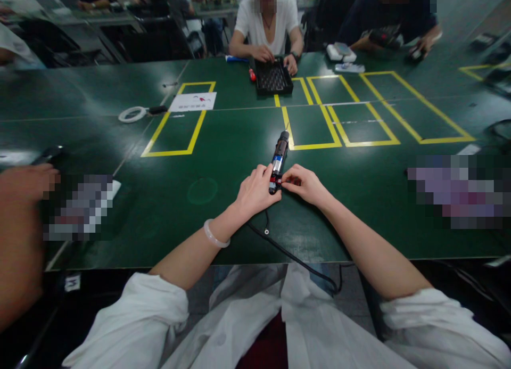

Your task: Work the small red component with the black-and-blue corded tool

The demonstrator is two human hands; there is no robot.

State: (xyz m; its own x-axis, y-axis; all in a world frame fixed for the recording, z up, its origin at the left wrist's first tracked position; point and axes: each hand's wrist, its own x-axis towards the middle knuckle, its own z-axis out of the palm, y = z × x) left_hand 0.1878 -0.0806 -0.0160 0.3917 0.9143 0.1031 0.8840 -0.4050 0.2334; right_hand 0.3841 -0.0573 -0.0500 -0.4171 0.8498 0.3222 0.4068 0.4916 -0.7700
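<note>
A corded electric screwdriver (280,148) lies over the green table in front of me, its thin bit pointing away. My left hand (258,189) is closed around its lower body from the left. From the right, the fingertips of my right hand (305,183) pinch at a small red part (276,180) near the tool's rear end; the fingers partly hide that part. A black cord (291,254) trails below my hands over the table's near edge. Beside it hangs a short wire with a ring terminal (266,231) at its end.
Yellow tape outlines (341,144) mark the green tabletop. A white paper (194,101) and a white coil (132,114) lie at the far left. Across the table, a person handles a black tray (273,76). Another person's arm (19,225) reaches in at left.
</note>
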